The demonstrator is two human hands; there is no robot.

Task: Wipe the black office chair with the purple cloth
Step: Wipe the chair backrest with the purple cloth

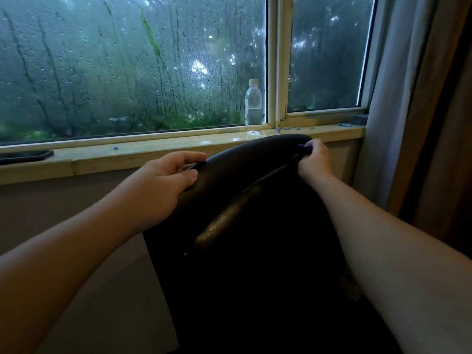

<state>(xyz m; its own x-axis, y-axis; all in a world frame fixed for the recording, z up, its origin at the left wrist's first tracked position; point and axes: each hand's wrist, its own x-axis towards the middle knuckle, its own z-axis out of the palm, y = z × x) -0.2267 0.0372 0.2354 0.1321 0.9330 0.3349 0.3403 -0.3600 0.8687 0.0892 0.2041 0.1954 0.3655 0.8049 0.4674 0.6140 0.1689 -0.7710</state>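
Before a wet window point(127, 72), left hand point(163, 180) grips the black office chair point(255, 164) top; right hand point(315, 160) clutches purple cloth point(305, 148).

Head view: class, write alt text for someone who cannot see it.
Left hand grips the top edge of a black office chair; right hand pinches a purple cloth there. Behind, a water bottle stands on the windowsill.
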